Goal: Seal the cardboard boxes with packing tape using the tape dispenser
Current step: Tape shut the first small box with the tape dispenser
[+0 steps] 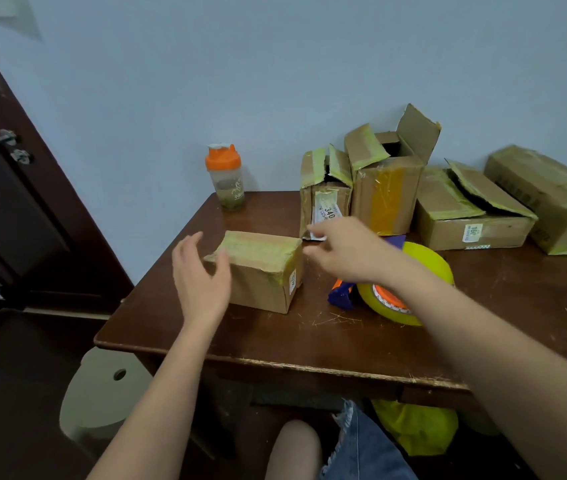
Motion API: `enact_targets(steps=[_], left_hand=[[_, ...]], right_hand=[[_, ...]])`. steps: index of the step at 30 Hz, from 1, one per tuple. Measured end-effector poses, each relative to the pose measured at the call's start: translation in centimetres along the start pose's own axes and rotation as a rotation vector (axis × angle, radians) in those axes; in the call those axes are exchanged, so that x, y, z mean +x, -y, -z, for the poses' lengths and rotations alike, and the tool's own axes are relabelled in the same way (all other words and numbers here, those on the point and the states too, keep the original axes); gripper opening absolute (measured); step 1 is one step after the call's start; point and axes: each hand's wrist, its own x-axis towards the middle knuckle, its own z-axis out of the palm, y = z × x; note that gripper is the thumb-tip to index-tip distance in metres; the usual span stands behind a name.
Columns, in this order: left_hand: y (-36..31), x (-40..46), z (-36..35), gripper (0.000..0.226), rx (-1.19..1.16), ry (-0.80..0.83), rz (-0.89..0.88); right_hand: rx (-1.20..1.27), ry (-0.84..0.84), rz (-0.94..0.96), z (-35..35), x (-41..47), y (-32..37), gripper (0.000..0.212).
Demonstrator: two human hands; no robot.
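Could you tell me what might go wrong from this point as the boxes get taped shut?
1. The shaker bottle stands near the table's far-left corner; sliding the small box that way could knock it off.
2. The tape dispenser lies under the right forearm, so a careless arm movement may drag it.
3. The tall box behind has raised flaps; the right hand reaching nearby could tip it.

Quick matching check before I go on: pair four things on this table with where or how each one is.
1. small closed cardboard box
2. tall cardboard box with orange tape
3. yellow tape roll on purple dispenser
4. orange-lidded plastic shaker bottle

a. flaps open, by the wall
b. under the right forearm
c. table's far left corner
d. between both hands

Pairs: 1-d, 2-a, 3-b, 4-c
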Motion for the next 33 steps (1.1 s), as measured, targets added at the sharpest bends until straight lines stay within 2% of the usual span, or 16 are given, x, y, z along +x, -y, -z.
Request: enact_targets(steps=[2,3,6,7,10,13,15,17,20,23,26,28,30,33], left_hand=[[0.4,0.5,0.2,0.05,-0.133,0.134,0.237],[0.6,0.5,0.1,0.047,-0.18,0.191,0.281],[1.4,0.0,0.2,0.033,-0.199,0.174,0.255],[1.4,-0.1,0.4,0.032,-0.168,0.16,0.252],[0.8,0.6,1.0,0.041,0.059,0.15,0.247],[-0.1,1.8,1.3,0.048,0.203,0.191,0.245],[-0.8,1.9,1.0,0.045,0.066,0.254,0.289],[-0.9,1.4,0.7,0.04,-0.115,0.334,0.317],[-0.4,1.2,0.6,0.04,-0.196,0.414,0.397],[-0.1,1.6,0.7,0.057,-0.07,0.487,0.439],[0.1,2.7,0.1,0.074,0.153,0.379,0.395],[0.2,3.1,-0.5,0.077,0.297,0.277,0.334],[-0.6,2.5,-1.2,0.075,0.238,0.274,0.283],[-1.8,0.8,-1.9,0.062,-0.009,0.474,0.272]], right_hand=[[0.206,0.021,-0.043,-3.3,0.4,0.9,0.039],[0.257,0.01,-0.06,-5.0,0.3,1.3,0.04],[0.347,-0.019,-0.106,-9.1,-0.5,2.2,0.081],[0.363,-0.017,-0.115,-9.9,-0.6,2.1,0.087],[0.425,0.055,-0.143,-10.0,-0.5,1.5,0.073],[0.469,-0.041,-0.196,-8.7,0.7,1.2,0.081],[0.525,-0.144,-0.152,-8.3,2.0,1.4,0.079],[0.55,-0.14,-0.094,-8.7,3.4,1.6,0.072],[0.465,-0.164,-0.063,-10.0,4.5,1.4,0.063],[0.356,-0.117,-0.076,-9.4,4.3,1.1,0.063],[0.131,-0.044,-0.129,-8.3,2.5,1.9,0.073],[-0.072,-0.066,-0.143,-8.0,0.7,3.3,0.078],[-0.194,-0.117,-0.155,-7.6,-0.6,4.1,0.075],[-0.219,-0.138,-0.18,-6.8,-0.5,3.9,0.056]])
